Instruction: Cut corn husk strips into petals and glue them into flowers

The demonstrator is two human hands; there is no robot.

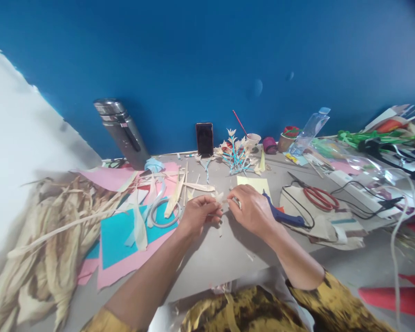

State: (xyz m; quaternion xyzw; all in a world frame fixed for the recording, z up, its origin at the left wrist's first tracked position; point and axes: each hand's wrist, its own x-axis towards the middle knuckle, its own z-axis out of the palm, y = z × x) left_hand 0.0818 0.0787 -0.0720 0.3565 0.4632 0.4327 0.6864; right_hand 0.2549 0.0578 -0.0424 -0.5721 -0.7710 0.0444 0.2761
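Observation:
My left hand (202, 213) is closed in a pinch on a small pale husk flower (219, 197), whose short stem pokes out below the fingers. My right hand (249, 205) is at the flower's right side with thumb and fingers pinched together; whatever it grips is hidden or too small to name. Just beyond the hands lies a twisted blue-and-white stem with pale petals (206, 168). Behind it to the right is a bunch of similar husk flowers on blue-wrapped stems (235, 157). A yellow paper (254, 183) lies partly under my right hand.
Dried corn husks (55, 258), blue paper (121, 240) and a tape roll (164, 213) are at left. A flask (124, 133) and phone (204, 139) stand by the wall. At right are a blue glue gun (283, 216), red-handled scissors (320, 198) and a power strip (356, 189) with cables.

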